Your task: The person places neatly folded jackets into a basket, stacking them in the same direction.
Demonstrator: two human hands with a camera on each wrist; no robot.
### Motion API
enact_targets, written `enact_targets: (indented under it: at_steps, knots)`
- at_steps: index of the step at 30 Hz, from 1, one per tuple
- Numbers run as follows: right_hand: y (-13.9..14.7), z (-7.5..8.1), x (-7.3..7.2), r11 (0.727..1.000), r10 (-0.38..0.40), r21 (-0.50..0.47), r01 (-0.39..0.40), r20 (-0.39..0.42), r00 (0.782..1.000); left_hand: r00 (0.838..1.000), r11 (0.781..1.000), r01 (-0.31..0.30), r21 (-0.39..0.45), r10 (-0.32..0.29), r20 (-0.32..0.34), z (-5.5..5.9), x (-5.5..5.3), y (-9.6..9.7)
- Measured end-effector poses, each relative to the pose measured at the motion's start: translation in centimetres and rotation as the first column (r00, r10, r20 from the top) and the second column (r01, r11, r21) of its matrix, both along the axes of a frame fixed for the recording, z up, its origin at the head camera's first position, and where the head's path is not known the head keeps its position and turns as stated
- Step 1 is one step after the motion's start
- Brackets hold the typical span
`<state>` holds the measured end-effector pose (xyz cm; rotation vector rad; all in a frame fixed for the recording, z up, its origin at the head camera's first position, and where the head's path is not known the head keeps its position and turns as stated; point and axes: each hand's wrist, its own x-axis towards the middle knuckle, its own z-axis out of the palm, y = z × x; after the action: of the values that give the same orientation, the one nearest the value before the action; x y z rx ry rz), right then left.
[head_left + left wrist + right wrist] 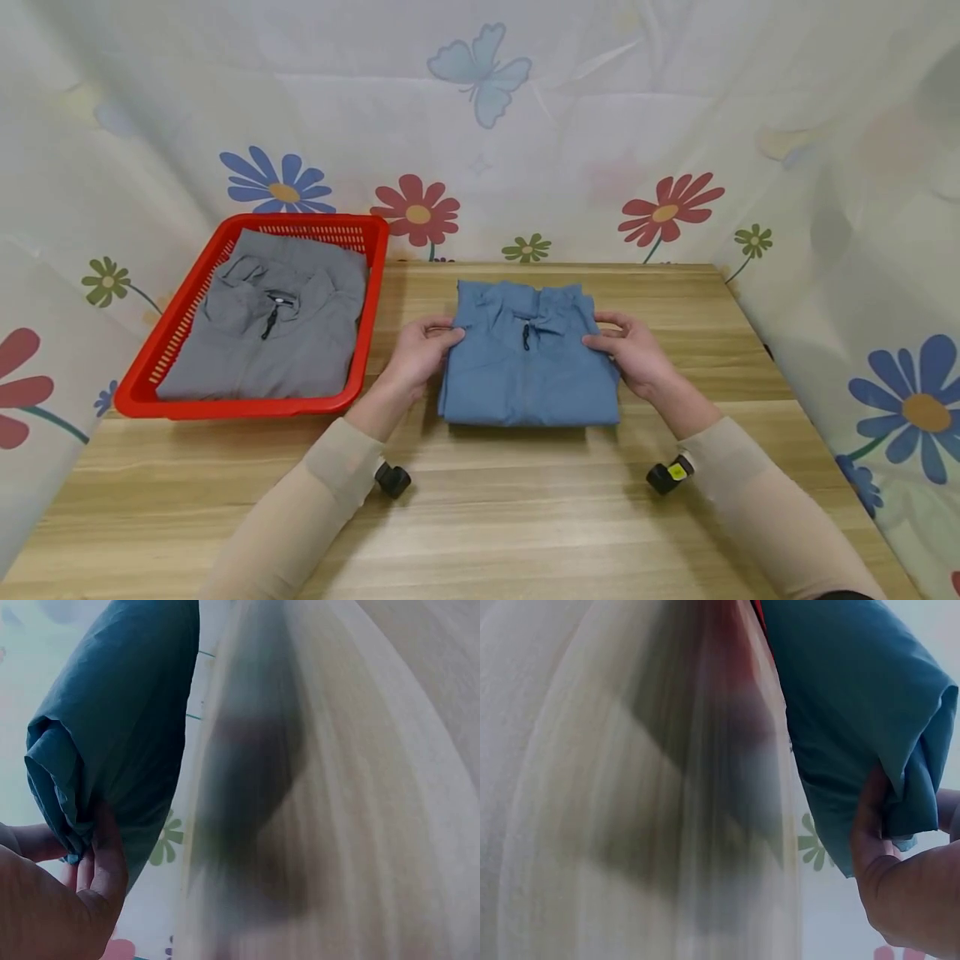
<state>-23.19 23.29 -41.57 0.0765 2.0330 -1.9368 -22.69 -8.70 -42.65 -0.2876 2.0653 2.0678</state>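
Note:
A folded blue jacket (525,375) with a collar and a dark zipper pull is held a little above the wooden table, casting a shadow below. My left hand (422,354) pinches its left edge, thumb on top and fingers beneath. On the opposite edge, my right hand (633,354) pinches the cloth the same way. The left wrist view shows fingers around the folded layers of the jacket (127,727). From the right wrist, the jacket (855,697) hangs clear of the tabletop, its edge between thumb and fingers.
To the left stands a red plastic basket (262,408) with slotted walls. A folded grey jacket (300,350) lies inside it. The wooden table (525,517) ends at a flower-printed curtain (585,150) at the back and both sides.

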Motion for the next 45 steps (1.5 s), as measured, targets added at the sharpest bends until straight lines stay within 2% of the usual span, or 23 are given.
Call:
enact_targets:
  at_steps: [6, 13, 18, 22, 29, 33, 39, 45]
  knots:
    - [-0.4, 1.0, 0.2, 1.000, 0.010, -0.012, -0.010, -0.019, 1.000, 0.999, 1.000, -0.015, -0.007, 0.014, -0.028, 1.1, 0.6, 0.0]
    - [-1.3, 2.4, 0.6, 0.999, 0.041, -0.022, -0.042, -0.033, 0.999, 0.999, 1.000, -0.002, -0.030, 0.001, -0.054, 2.8, 1.4, -0.6]
    - [-2.4, 3.6, 0.5, 0.999, 0.042, -0.032, -0.044, -0.045, 0.998, 0.997, 0.999, 0.004, -0.043, -0.008, -0.081, 4.4, 1.6, -1.6]
    - [-3.2, 4.5, 0.3, 0.998, 0.042, -0.036, -0.044, -0.046, 0.998, 0.997, 0.998, 0.017, -0.063, -0.022, -0.074, 5.6, 1.9, -2.7]
    - [-4.6, 6.4, -0.3, 0.996, 0.068, -0.054, -0.072, -0.062, 0.996, 0.996, 0.993, 0.021, -0.120, -0.030, -0.078, 7.2, 2.1, -4.6]
    - [-5.7, 7.3, -0.6, 0.993, 0.095, -0.062, -0.099, -0.074, 0.993, 0.996, 0.988, 0.016, -0.157, -0.029, -0.080, 7.9, 2.2, -5.7]
    - [-7.2, 7.7, -0.9, 0.990, 0.121, -0.060, -0.127, -0.098, 0.988, 0.998, 0.982, 0.013, -0.190, -0.024, -0.056, 8.4, 2.4, -7.1]
    - [-9.1, 8.3, -1.2, 0.987, 0.143, -0.059, -0.151, -0.116, 0.983, 0.996, 0.972, 0.007, -0.233, -0.026, -0.080, 9.1, 2.5, -9.1]
